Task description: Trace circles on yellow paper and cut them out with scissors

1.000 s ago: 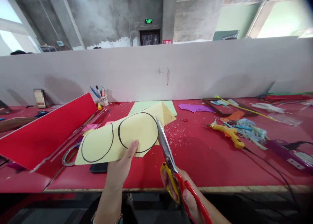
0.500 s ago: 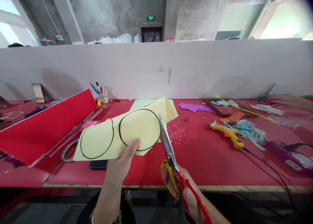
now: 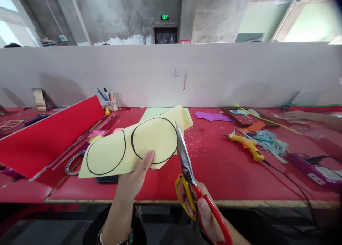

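My left hand [image 3: 137, 177] pinches the lower edge of a pale yellow sheet of paper [image 3: 128, 145], thumb on top and fingers hidden beneath. Two black outlined rounds are drawn on the sheet, a larger one beside my thumb and another to its left. In my right hand [image 3: 205, 209] is a pair of scissors [image 3: 185, 159], with one red and one yellow handle. Its blades point up and lie at the right side of the larger outline, where the paper is cut. Behind, the sheet's right end is folded or curled back.
A yellow hot glue gun [image 3: 247, 145] with a black cord lies right, near a purple device [image 3: 315, 170]. A leaning red board [image 3: 53, 138], a tape roll [image 3: 72, 163] and a pen cup [image 3: 111, 104] are left. Another person's hand [image 3: 296, 115] reaches in at far right.
The scissors and paper have shifted only slightly, the blades still at the larger outline's right side. At far right, the other person's hand has moved left and a little down.
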`<state>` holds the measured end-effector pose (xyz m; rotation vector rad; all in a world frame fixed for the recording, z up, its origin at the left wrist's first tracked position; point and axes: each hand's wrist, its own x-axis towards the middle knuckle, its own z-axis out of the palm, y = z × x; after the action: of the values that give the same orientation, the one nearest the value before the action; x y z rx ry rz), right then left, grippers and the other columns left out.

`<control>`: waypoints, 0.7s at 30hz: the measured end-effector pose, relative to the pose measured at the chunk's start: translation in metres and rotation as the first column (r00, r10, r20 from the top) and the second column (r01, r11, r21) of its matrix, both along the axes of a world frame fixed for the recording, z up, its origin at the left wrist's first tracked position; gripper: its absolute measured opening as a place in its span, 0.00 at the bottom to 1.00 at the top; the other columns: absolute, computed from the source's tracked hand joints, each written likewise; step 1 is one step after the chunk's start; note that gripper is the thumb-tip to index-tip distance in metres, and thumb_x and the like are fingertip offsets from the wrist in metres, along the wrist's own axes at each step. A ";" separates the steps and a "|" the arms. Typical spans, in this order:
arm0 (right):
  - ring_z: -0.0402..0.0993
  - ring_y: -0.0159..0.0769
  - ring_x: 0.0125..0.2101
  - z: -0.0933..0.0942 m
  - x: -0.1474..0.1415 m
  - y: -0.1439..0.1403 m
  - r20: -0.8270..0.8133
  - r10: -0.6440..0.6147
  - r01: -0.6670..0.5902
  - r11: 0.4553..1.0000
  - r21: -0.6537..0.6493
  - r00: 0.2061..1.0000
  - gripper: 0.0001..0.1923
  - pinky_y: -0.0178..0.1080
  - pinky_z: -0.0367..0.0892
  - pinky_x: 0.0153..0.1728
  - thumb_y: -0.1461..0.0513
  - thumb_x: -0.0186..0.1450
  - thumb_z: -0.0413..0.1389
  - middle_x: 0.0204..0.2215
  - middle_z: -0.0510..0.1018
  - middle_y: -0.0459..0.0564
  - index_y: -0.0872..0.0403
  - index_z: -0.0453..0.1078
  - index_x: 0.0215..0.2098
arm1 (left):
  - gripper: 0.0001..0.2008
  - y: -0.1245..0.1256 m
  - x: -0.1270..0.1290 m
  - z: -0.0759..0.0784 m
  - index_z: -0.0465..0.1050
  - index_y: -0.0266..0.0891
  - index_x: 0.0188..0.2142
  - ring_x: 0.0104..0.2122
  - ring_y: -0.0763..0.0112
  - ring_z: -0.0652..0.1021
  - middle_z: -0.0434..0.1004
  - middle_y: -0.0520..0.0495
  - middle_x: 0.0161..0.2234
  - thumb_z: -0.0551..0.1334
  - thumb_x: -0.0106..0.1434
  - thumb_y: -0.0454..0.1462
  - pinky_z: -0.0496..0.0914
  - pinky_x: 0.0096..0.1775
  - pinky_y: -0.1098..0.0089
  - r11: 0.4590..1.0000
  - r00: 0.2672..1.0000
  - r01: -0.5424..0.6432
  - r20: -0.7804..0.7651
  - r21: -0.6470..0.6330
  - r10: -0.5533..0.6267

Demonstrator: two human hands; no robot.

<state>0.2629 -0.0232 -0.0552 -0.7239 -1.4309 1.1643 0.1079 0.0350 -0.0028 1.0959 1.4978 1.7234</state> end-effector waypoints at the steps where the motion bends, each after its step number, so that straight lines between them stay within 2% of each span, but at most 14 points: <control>1: 0.49 0.28 0.19 -0.002 0.000 0.000 -0.006 0.016 -0.016 1.000 -0.009 1.000 0.23 0.33 0.52 0.18 0.42 0.62 0.42 0.21 0.55 0.42 0.52 0.56 0.29 | 0.11 0.000 0.000 0.000 0.78 0.38 0.28 0.40 0.57 0.78 0.81 0.44 0.31 0.67 0.43 0.40 0.65 0.53 0.58 1.000 1.000 0.009 -0.005 -0.005 -0.009; 7: 0.50 0.27 0.19 -0.011 0.006 0.000 0.031 0.061 -0.061 0.998 0.000 0.998 0.22 0.32 0.54 0.18 0.44 0.64 0.41 0.25 0.59 0.45 0.54 0.58 0.32 | 0.13 0.001 -0.004 0.000 0.77 0.39 0.27 0.40 0.56 0.78 0.81 0.45 0.31 0.68 0.40 0.43 0.68 0.50 0.60 1.000 1.000 0.001 -0.031 0.031 0.000; 11: 0.52 0.28 0.21 -0.012 0.013 0.001 0.097 0.069 -0.070 0.998 0.004 0.993 0.22 0.33 0.56 0.20 0.44 0.64 0.41 0.27 0.61 0.47 0.54 0.59 0.34 | 0.11 -0.002 -0.012 0.007 0.76 0.40 0.25 0.43 0.54 0.77 0.81 0.46 0.31 0.68 0.41 0.41 0.68 0.51 0.59 0.999 0.997 -0.013 -0.078 -0.039 0.010; 14: 0.53 0.29 0.22 -0.011 0.017 0.003 0.147 0.088 -0.089 0.996 -0.002 0.985 0.26 0.33 0.56 0.20 0.41 0.61 0.42 0.29 0.62 0.48 0.54 0.60 0.36 | 0.07 -0.007 -0.015 0.015 0.76 0.42 0.23 0.44 0.56 0.76 0.81 0.48 0.32 0.67 0.42 0.39 0.67 0.52 0.61 0.997 0.997 -0.006 -0.080 -0.075 0.000; 17: 0.53 0.30 0.23 -0.010 0.018 0.004 0.140 0.116 -0.115 0.993 -0.021 0.983 0.30 0.33 0.54 0.20 0.37 0.59 0.41 0.28 0.62 0.48 0.54 0.61 0.36 | 0.03 -0.013 -0.015 0.020 0.76 0.44 0.23 0.43 0.58 0.77 0.81 0.50 0.31 0.65 0.45 0.38 0.67 0.53 0.63 0.998 0.995 0.008 -0.096 -0.063 -0.015; 21: 0.52 0.29 0.22 -0.008 0.016 0.003 0.159 0.104 -0.106 0.994 0.004 0.982 0.28 0.34 0.53 0.20 0.39 0.60 0.42 0.28 0.61 0.48 0.54 0.61 0.36 | 0.04 -0.016 -0.012 0.024 0.77 0.44 0.24 0.40 0.59 0.78 0.81 0.51 0.30 0.65 0.45 0.37 0.69 0.51 0.63 0.997 0.996 0.021 -0.090 -0.074 -0.028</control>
<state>0.2787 -0.0204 -0.0628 -0.7534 -1.6253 1.1987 0.0961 0.0190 0.0212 1.1638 1.5832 1.6090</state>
